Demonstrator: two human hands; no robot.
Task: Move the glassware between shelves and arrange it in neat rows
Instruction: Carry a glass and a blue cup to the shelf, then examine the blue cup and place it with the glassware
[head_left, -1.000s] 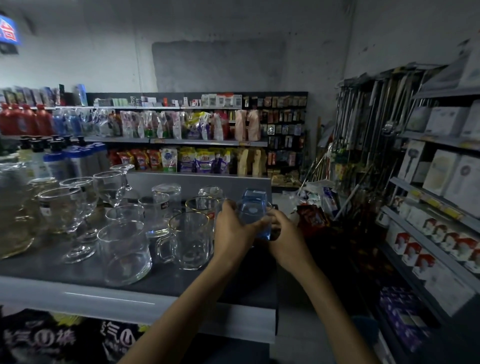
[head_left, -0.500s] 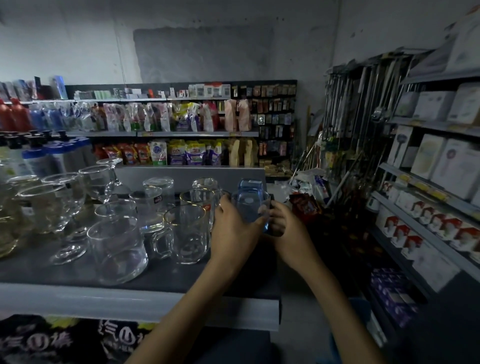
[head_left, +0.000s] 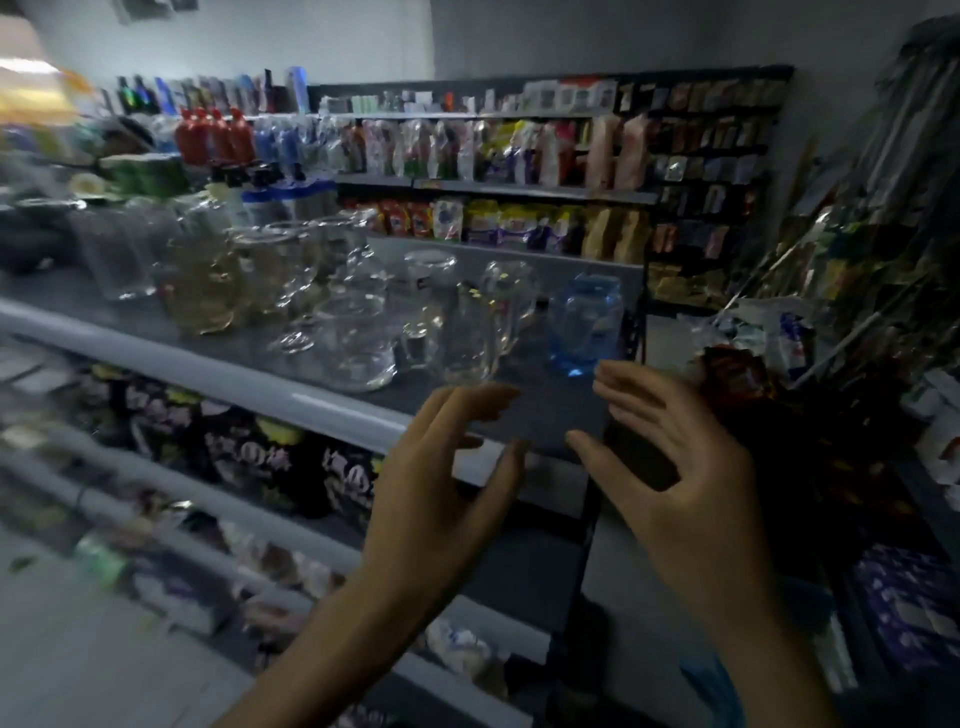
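A blue glass (head_left: 584, 325) stands alone at the right end of the top shelf (head_left: 249, 371). To its left are clear mugs (head_left: 470, 340), a round clear jar (head_left: 356, 345), a stemmed glass (head_left: 293, 291) and taller clear glassware (head_left: 202, 280), all blurred. My left hand (head_left: 441, 478) and my right hand (head_left: 670, 457) hover in front of the shelf edge, below the blue glass, fingers spread, holding nothing and touching nothing.
Dark packets (head_left: 249, 457) fill the shelf below. A far rack (head_left: 519, 171) holds bottles and bags. Hanging goods and boxes (head_left: 852, 270) crowd the right side. The aisle floor (head_left: 623, 597) lies between the racks.
Both hands have let go of the blue glass and drawn back toward me, fingers opening. The glass stays on the shelf. The view has swung down and to the left.
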